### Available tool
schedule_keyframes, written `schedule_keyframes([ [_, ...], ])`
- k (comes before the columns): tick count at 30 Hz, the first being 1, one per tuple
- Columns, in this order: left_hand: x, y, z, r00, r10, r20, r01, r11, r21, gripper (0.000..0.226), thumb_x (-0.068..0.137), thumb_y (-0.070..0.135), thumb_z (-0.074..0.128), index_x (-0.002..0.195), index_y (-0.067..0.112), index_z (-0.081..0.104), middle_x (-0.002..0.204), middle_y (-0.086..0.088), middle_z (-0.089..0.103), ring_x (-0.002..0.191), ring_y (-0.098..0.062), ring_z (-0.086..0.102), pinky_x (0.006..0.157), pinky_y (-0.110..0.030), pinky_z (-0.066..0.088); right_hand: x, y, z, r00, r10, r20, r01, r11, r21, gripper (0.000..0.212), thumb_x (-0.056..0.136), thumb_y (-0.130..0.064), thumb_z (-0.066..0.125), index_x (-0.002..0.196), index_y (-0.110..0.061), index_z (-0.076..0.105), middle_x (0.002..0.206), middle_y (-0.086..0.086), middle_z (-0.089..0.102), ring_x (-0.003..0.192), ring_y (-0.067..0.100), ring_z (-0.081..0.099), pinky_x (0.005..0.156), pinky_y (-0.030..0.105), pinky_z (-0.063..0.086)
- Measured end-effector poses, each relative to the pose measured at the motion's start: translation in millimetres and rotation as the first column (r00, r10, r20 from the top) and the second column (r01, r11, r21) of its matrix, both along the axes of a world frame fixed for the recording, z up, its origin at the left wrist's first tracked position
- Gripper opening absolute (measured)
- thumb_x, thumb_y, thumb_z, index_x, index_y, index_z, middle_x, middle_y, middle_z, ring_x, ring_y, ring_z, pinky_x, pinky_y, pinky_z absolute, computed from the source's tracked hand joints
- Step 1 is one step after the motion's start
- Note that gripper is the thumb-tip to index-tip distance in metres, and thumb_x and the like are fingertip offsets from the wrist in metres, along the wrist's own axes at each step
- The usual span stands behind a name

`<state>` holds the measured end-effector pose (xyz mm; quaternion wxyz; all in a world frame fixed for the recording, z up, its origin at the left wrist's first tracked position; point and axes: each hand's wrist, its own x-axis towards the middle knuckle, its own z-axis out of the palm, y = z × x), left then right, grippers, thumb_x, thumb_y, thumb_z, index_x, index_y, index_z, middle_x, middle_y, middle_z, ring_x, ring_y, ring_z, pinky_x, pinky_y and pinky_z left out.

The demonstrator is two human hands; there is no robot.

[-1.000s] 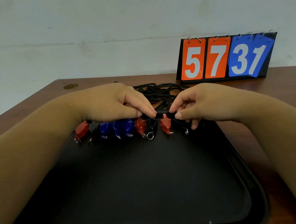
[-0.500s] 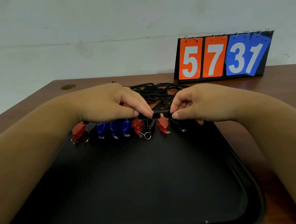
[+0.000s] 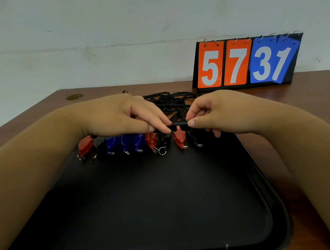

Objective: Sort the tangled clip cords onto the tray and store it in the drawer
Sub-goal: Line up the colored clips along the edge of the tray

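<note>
Mostly a holding moment: left hand [image 3: 124, 118] and right hand [image 3: 218, 115] meet at the far edge of the black tray [image 3: 156, 203]. Each pinches one end of a short black cord section [image 3: 178, 123] between thumb and forefinger, just above a red clip [image 3: 179, 138]. The clip row [image 3: 134, 144] lies along the tray's far edge: red, black, three blue, red, black, red, black. Their cords run away into a black tangle [image 3: 170, 103] on the wooden table [image 3: 33, 122] beyond the tray. A flip scoreboard [image 3: 247, 62] stands far right. No drawer in view.

Handling, my judgement: cords light and limp, so they will snag on each other and drag neighbours if pulled hard. Clips look like small hard plastic with loose metal rings, easily knocked out of line. Best hold is close to a clip. From there I would draw one strand free slowly.

Against the earlier frames I see almost nothing new. Same two pinches on the same section, same clip order. The whole scene sits slightly further left in view, which I put down to the head camera, not the hands.
</note>
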<state>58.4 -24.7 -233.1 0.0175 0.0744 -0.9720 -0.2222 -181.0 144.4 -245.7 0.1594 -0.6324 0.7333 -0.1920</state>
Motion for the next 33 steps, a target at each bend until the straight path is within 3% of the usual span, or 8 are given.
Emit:
schedule_keyframes([
  [3, -3, -3, -3, 0.999, -0.039, 0.031, 0.039, 0.999, -0.016, 0.039, 0.106, 0.018, 0.066, 0.124, 0.051, 0.078, 0.142, 0.030, 0.064, 0.135, -0.005, 0.055, 0.113, -0.043, 0.042, 0, -1, -1, 1.000, 0.002, -0.011, -0.002, 1.000, -0.014, 0.006, 0.102, -0.043, 0.070, 0.106, -0.039, 0.071, 0.085, -0.007, 0.077, 0.062, 0.007, 0.071, 0.063, 0.020, 0.054],
  [7, -6, -5, -5, 0.998, -0.048, 0.039, 0.048, 0.999, -0.003, 0.044, 0.106, 0.012, 0.066, 0.122, 0.051, 0.079, 0.141, 0.030, 0.064, 0.127, -0.002, 0.058, 0.098, -0.030, 0.040, -1, -2, -3, 1.000, 0.009, -0.008, -0.009, 1.000, 0.002, 0.004, 0.102, -0.041, 0.072, 0.106, -0.039, 0.072, 0.088, -0.008, 0.077, 0.067, 0.013, 0.074, 0.062, 0.019, 0.057],
  [14, -6, -3, -5, 0.999, -0.044, 0.032, 0.044, 0.999, 0.001, 0.044, 0.106, 0.013, 0.065, 0.123, 0.051, 0.078, 0.143, 0.032, 0.062, 0.134, -0.003, 0.055, 0.102, -0.029, 0.039, 0, -3, -4, 1.000, 0.026, -0.013, -0.026, 1.000, 0.008, 0.004, 0.102, -0.040, 0.071, 0.106, -0.038, 0.073, 0.086, -0.007, 0.077, 0.074, 0.020, 0.076, 0.064, 0.021, 0.058],
  [18, -5, 0, -6, 1.000, -0.031, 0.000, 0.031, 1.000, 0.006, 0.042, 0.106, 0.015, 0.066, 0.124, 0.050, 0.078, 0.141, 0.030, 0.065, 0.137, -0.004, 0.055, 0.114, -0.038, 0.040, 1, -3, -6, 1.000, 0.027, -0.017, -0.027, 1.000, -0.003, 0.006, 0.103, -0.042, 0.069, 0.105, -0.038, 0.073, 0.085, -0.005, 0.076, 0.070, 0.016, 0.075, 0.065, 0.022, 0.059],
  [22, -3, 3, -1, 0.998, 0.046, -0.052, -0.043, 0.998, 0.056, 0.037, 0.106, 0.015, 0.066, 0.124, 0.043, 0.080, 0.132, 0.027, 0.071, 0.129, 0.001, 0.062, 0.109, -0.023, 0.040, -1, -4, -7, 1.000, 0.015, -0.011, -0.016, 0.998, -0.062, 0.009, 0.105, -0.043, 0.066, 0.103, -0.037, 0.073, 0.081, -0.008, 0.073, 0.062, 0.003, 0.069, 0.061, 0.015, 0.053],
  [26, -2, 1, 0, 0.980, 0.169, -0.102, -0.164, 0.985, 0.050, 0.035, 0.108, 0.017, 0.062, 0.121, 0.044, 0.080, 0.125, 0.027, 0.073, 0.112, 0.006, 0.068, 0.097, -0.018, 0.050, 1, -7, -10, 1.000, 0.003, -0.020, -0.007, 0.983, -0.185, 0.010, 0.105, -0.038, 0.067, 0.105, -0.036, 0.076, 0.085, -0.019, 0.067, 0.077, -0.018, 0.060, 0.061, 0.007, 0.042],
  [29, 1, -4, -2, 0.940, 0.304, -0.157, -0.297, 0.953, 0.066, 0.034, 0.110, 0.024, 0.059, 0.117, 0.052, 0.079, 0.124, 0.028, 0.073, 0.116, 0.002, 0.068, 0.110, -0.038, 0.051, 3, -10, -15, 0.999, -0.018, 0.029, 0.025, 0.967, -0.254, 0.010, 0.106, -0.037, 0.066, 0.107, -0.036, 0.076, 0.091, -0.020, 0.069, 0.086, -0.006, 0.065, 0.073, 0.012, 0.045],
  [33, -3, -7, 8, 0.874, 0.456, -0.172, -0.443, 0.890, 0.109, 0.032, 0.111, 0.025, 0.058, 0.114, 0.048, 0.080, 0.112, 0.032, 0.077, 0.113, 0.011, 0.066, 0.113, -0.032, 0.046, -4, -15, -21, 0.987, -0.073, 0.140, 0.114, 0.943, -0.312, 0.010, 0.107, -0.033, 0.064, 0.106, -0.036, 0.074, 0.099, -0.017, 0.071, 0.093, 0.001, 0.068, 0.079, 0.019, 0.052],
])
